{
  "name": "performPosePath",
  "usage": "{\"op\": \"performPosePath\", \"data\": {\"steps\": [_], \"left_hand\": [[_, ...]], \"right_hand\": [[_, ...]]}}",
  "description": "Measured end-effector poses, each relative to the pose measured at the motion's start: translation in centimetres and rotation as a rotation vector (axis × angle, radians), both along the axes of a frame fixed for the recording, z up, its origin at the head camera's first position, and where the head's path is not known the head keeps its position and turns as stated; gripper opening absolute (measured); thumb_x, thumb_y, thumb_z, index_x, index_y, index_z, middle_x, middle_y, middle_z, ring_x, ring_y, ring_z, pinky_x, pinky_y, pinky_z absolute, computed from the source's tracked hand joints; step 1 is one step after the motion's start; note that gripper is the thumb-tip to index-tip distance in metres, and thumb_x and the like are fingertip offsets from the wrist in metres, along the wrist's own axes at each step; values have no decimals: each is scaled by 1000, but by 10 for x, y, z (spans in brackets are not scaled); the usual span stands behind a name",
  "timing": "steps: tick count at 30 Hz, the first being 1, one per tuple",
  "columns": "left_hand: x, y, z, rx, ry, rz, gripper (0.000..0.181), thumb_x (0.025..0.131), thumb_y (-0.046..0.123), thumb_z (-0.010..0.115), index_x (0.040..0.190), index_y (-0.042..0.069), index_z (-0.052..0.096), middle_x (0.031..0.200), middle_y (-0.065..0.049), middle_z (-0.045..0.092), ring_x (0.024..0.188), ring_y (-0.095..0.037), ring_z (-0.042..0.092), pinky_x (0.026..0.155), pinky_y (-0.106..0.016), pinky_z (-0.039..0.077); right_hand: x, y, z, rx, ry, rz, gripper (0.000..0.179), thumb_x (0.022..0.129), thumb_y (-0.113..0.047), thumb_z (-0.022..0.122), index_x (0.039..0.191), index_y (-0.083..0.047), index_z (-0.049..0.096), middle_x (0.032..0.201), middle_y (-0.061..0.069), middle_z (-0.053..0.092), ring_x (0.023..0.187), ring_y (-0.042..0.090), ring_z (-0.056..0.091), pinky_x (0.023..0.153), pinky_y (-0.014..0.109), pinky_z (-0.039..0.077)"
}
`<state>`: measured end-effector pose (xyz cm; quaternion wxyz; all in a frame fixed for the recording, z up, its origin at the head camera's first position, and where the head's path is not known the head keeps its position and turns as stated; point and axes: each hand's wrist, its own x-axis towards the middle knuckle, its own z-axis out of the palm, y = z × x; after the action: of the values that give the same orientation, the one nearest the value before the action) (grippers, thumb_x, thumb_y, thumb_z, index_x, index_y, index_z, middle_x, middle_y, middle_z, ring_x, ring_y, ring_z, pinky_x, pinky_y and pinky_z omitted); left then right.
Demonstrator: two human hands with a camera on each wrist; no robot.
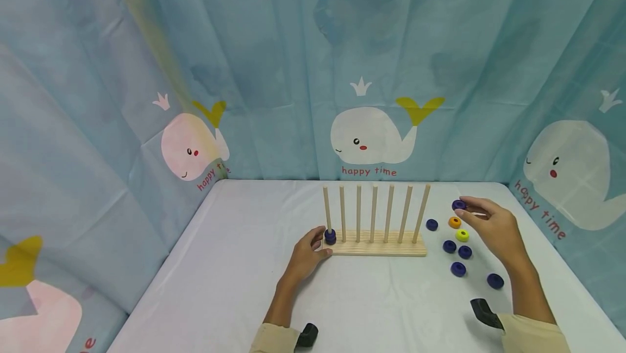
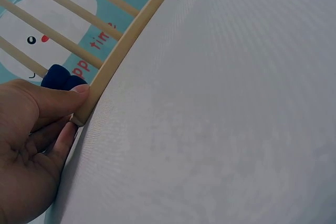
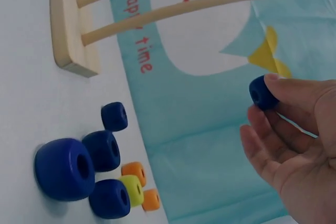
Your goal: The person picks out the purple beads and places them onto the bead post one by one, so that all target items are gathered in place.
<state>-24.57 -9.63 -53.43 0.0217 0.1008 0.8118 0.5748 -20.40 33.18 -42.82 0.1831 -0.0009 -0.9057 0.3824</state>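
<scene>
A wooden peg stand (image 1: 376,249) with a row of upright pegs stands on the white table. Two dark blue beads (image 1: 330,237) are stacked at the foot of its leftmost peg. My left hand (image 1: 305,257) grips the left end of the base, thumb along the front edge, as the left wrist view also shows. Between thumb and fingertips, my right hand (image 1: 494,231) pinches another blue bead (image 3: 262,93), raised above the table to the right of the stand. The hole of this bead faces the camera in the right wrist view.
Several loose blue beads (image 1: 458,269) lie right of the stand, with a yellow bead (image 1: 462,235) and an orange bead (image 1: 455,222) among them. One blue bead (image 1: 495,281) sits apart, near my right forearm. A whale-print curtain (image 1: 274,98) hangs behind the table.
</scene>
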Motion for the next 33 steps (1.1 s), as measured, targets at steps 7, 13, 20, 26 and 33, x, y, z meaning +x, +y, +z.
{"op": "performPosePath", "data": {"steps": [7, 13, 20, 26, 33], "left_hand": [[-2, 0, -1, 11, 1, -1, 67, 93, 3, 79, 154, -1, 50, 152, -23, 56, 144, -38, 53, 120, -36, 50], [-2, 0, 0, 17, -4, -2, 67, 93, 3, 79, 154, -1, 50, 152, -23, 56, 144, -38, 53, 120, -36, 50], [0, 0, 1, 14, -7, -1, 67, 94, 3, 79, 154, -2, 50, 153, -23, 55, 144, -39, 53, 120, -36, 50], [-1, 0, 0, 8, -10, 4, 67, 93, 3, 79, 154, -1, 50, 152, -23, 56, 144, -39, 52, 120, -36, 50], [0, 0, -1, -1, -8, 8, 67, 93, 4, 80, 154, 0, 51, 152, -22, 56, 144, -38, 53, 119, -36, 50]], "right_hand": [[-2, -8, 11, -19, 34, 27, 55, 106, -41, 66, 145, -3, 62, 131, 26, 68, 119, 53, 66, 81, -3, 48], [-4, -17, 20, -34, 94, 37, 51, 104, -38, 69, 145, -6, 64, 130, 22, 68, 118, 28, 68, 82, -7, 43], [-5, -29, 33, -50, 143, 38, 48, 104, -35, 71, 144, -8, 66, 127, 17, 68, 104, -9, 54, 81, -5, 46], [-5, -42, 48, -76, 224, 71, 43, 103, -29, 72, 141, -7, 68, 123, 14, 68, 101, -12, 57, 81, -2, 50], [-7, -55, 57, -102, 276, 116, 39, 101, -19, 76, 137, -6, 70, 119, 11, 69, 102, -12, 60, 90, -3, 47]]}}
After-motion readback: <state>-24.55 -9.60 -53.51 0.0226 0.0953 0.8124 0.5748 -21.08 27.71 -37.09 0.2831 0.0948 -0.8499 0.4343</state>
